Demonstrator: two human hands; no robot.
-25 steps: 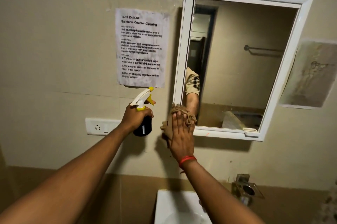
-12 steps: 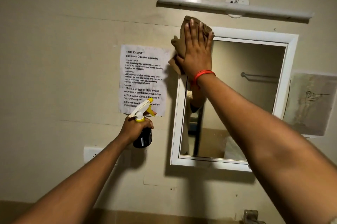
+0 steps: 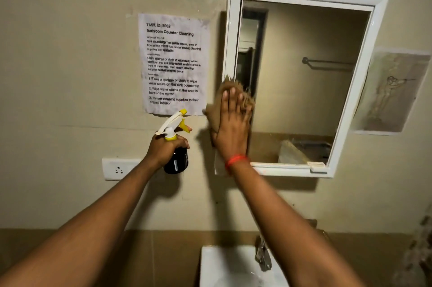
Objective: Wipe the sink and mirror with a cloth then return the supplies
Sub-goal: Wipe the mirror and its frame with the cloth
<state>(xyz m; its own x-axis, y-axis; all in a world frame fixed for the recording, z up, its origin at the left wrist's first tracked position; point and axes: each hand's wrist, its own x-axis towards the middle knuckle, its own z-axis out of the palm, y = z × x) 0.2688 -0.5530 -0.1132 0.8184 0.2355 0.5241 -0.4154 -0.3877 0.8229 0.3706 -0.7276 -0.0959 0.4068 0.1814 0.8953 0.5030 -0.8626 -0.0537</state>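
Cloth, brown and frayed, sits flat under the right hand, whose fingers are spread and pressing it against the left edge of the mirror, over the white frame. Left hand is wrapped around a dark spray bottle with a yellow and white trigger, held upright beside the mirror, below the paper. Sink is below, its tap blurred.
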